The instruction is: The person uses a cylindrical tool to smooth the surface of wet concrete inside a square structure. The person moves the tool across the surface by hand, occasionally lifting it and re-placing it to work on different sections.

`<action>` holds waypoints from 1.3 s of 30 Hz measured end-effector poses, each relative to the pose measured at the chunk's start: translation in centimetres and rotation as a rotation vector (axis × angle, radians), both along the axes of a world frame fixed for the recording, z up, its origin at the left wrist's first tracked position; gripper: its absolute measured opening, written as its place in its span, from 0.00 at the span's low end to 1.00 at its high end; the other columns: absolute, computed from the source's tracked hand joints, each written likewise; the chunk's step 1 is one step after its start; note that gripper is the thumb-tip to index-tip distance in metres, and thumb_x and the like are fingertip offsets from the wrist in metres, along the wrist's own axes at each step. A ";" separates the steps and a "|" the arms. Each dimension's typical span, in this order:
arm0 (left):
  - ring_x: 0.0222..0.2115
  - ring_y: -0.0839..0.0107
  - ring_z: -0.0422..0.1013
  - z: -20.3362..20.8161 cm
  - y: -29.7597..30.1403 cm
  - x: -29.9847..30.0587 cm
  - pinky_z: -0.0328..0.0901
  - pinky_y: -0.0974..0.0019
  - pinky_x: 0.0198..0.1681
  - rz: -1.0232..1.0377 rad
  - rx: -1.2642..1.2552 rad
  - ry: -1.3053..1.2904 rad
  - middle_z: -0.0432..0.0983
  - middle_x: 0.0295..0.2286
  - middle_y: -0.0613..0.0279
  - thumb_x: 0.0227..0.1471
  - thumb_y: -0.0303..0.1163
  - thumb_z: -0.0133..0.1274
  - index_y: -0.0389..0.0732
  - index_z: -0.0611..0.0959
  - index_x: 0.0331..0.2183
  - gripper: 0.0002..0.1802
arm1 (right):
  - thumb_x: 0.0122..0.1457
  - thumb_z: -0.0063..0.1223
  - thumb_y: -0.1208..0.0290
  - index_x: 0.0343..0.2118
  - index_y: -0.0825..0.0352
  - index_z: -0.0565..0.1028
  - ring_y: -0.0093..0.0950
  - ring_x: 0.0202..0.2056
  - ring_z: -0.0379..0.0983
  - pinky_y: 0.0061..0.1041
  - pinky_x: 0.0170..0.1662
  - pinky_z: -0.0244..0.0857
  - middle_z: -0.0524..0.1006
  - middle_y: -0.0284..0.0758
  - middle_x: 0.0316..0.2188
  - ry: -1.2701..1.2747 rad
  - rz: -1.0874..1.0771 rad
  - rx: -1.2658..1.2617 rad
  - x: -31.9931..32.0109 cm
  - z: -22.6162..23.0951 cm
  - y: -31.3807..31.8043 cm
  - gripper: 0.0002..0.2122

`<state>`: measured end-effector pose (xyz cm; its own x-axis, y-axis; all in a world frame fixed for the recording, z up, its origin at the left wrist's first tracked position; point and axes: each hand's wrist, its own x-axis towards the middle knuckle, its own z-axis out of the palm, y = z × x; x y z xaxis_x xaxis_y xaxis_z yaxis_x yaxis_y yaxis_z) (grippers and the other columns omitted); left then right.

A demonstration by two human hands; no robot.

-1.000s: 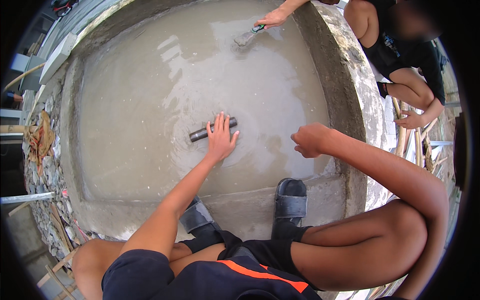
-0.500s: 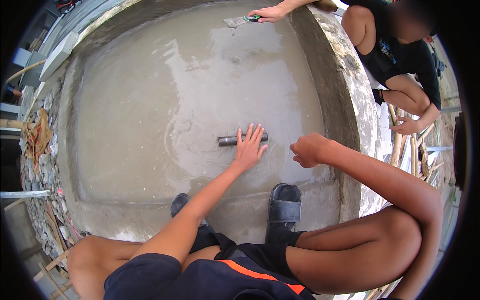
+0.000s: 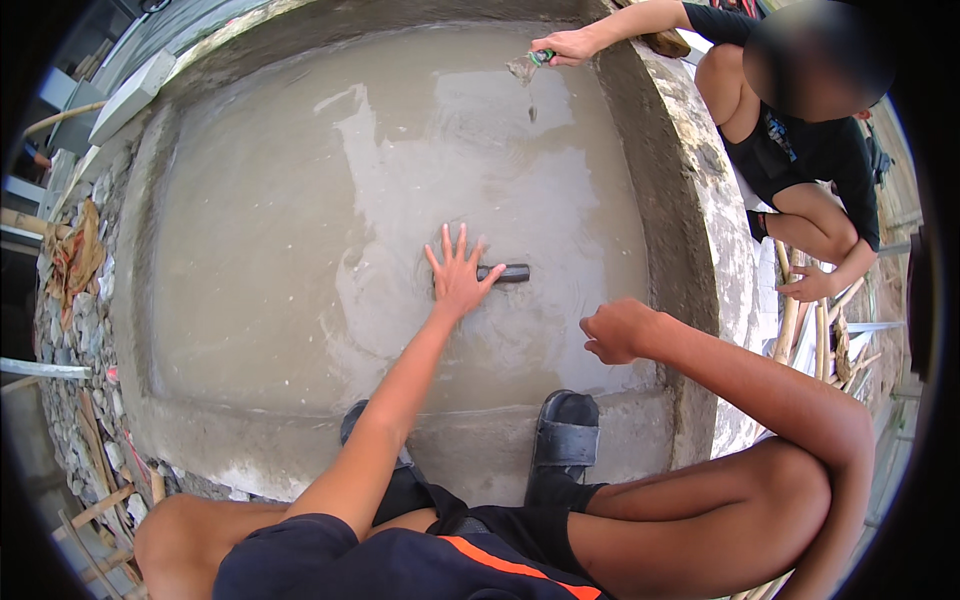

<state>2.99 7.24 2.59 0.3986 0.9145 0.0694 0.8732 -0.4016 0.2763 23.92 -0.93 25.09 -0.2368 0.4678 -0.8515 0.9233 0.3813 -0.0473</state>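
Observation:
My left hand (image 3: 460, 281) lies with its fingers spread across a short dark pipe-like cylinder (image 3: 512, 273). It covers the cylinder's left and middle part, so I cannot tell whether it presses on it. The cylinder rests in a wet grey cement layer (image 3: 250, 240), and its right end shows beyond my thumb. To the right, my right hand (image 3: 618, 331) is held in a loose fist above the wet layer near the right wall, with nothing visible in it.
A rough wall (image 3: 665, 170) borders the wet layer on the right. Beyond it, a crouching person holds a small trowel (image 3: 522, 68), with wet cement dropping from it. My sandals (image 3: 567, 430) stand on the near ledge (image 3: 500, 480). Rubble stones (image 3: 85, 340) lie at the left.
My left hand has shifted left along the cylinder and spread its fingers wider. The other person's trowel has moved right and a clump drops from it. My right hand stays about where it was.

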 end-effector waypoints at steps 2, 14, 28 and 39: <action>0.63 0.50 0.35 -0.3 0.6 -0.4 0.32 0.31 0.57 -0.022 0.080 -0.077 0.47 0.61 0.54 0.54 0.60 0.39 0.50 0.66 0.57 0.35 | 0.56 0.46 0.62 0.34 0.68 0.76 0.41 0.38 0.75 0.38 0.40 0.69 0.77 0.44 0.33 0.011 -0.009 0.024 0.2 -0.1 -0.3 0.14; 0.62 0.47 0.39 -0.9 -9.7 -0.5 0.36 0.36 0.58 -0.126 0.003 -0.074 0.44 0.60 0.44 0.50 0.46 0.49 0.43 0.59 0.59 0.38 | 0.56 0.46 0.62 0.34 0.67 0.76 0.41 0.38 0.75 0.38 0.39 0.70 0.77 0.43 0.34 0.024 -0.038 0.019 1.4 -0.7 -0.4 0.14; 0.62 0.46 0.35 0.0 -3.2 2.4 0.31 0.34 0.58 -0.061 0.042 -0.105 0.42 0.61 0.44 0.56 0.49 0.40 0.38 0.63 0.57 0.33 | 0.57 0.45 0.61 0.37 0.66 0.76 0.40 0.39 0.75 0.38 0.41 0.69 0.77 0.42 0.35 0.010 -0.041 -0.006 1.2 -1.1 0.0 0.14; 0.62 0.47 0.39 -0.7 -0.4 2.2 0.37 0.40 0.60 -0.074 0.034 -0.125 0.47 0.60 0.47 0.54 0.49 0.45 0.40 0.65 0.56 0.33 | 0.57 0.45 0.61 0.37 0.67 0.76 0.41 0.39 0.74 0.38 0.41 0.69 0.77 0.43 0.35 0.015 -0.079 -0.008 2.2 -0.6 -1.2 0.14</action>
